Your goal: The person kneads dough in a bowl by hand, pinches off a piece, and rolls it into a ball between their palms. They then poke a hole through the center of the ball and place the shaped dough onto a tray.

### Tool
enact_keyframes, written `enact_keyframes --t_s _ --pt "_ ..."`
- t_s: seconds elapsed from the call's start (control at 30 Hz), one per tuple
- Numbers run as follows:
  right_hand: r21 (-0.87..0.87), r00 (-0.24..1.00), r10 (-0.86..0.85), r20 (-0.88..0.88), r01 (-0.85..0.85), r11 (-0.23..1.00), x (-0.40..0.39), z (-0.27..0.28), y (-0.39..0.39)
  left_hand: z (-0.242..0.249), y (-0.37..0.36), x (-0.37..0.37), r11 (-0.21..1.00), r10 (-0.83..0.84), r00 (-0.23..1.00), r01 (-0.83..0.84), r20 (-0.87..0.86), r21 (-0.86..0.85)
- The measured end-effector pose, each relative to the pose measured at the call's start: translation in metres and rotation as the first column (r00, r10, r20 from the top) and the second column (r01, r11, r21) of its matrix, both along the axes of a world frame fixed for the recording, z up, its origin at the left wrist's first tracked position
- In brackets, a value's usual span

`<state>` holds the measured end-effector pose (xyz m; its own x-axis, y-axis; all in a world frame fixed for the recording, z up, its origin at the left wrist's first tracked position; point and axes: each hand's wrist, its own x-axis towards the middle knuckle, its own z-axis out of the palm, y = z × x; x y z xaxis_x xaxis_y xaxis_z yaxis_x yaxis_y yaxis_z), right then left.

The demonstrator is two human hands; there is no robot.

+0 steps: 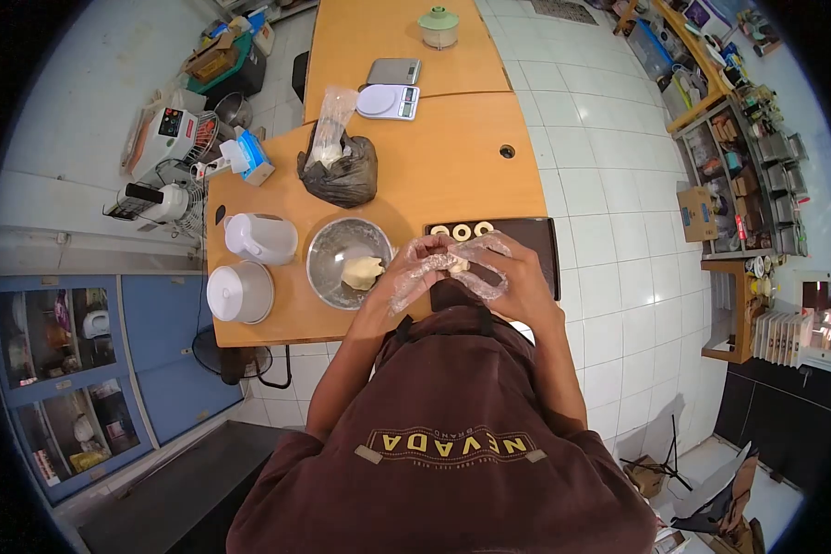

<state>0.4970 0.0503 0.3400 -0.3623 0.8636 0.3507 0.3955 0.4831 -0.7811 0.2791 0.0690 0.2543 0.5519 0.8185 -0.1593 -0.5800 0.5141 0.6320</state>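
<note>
Both of my hands wear clear plastic gloves and meet above the near left part of a dark baking tray (535, 249). A small pale piece of dough (457, 265) is pinched between the fingers of my left hand (417, 270) and my right hand (506, 270); the fingers partly hide it. Several ring-shaped dough pieces (461, 234) lie in a row along the tray's far edge. Left of my left hand stands a metal mixing bowl (326, 247), with a larger lump of dough (362, 271) inside.
On the wooden table (452, 157) are a black plastic bag (351, 180), a white kitchen scale (387, 102), a grey scale (394, 71) and a green-lidded container (439, 28). A white pitcher (263, 238) and a white tub (240, 292) stand left of the bowl.
</note>
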Motion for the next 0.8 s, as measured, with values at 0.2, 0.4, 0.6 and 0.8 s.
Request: enact_keyframes --t_s 0.2,0.4,0.6,0.8 --pt "0.038 1.000 0.024 -0.006 -0.024 0.999 0.004 -0.002 0.003 -0.003 0.000 -0.005 1.000 0.006 1.000 -0.006 -0.017 0.010" --pt "0.150 0.999 -0.048 0.006 0.046 0.988 0.004 -0.017 0.008 0.009 -0.004 -0.004 0.998 0.054 0.998 -0.053 0.040 -0.018" --pt "0.010 1.000 -0.011 -0.002 0.011 1.000 0.001 -0.001 0.005 0.010 -0.005 -0.006 0.997 0.072 0.996 -0.073 -0.042 -0.016" --pt "0.012 0.998 -0.020 -0.064 0.021 1.000 -0.003 0.007 0.003 0.023 -0.004 -0.003 0.991 0.132 0.980 -0.134 -0.146 -0.005"
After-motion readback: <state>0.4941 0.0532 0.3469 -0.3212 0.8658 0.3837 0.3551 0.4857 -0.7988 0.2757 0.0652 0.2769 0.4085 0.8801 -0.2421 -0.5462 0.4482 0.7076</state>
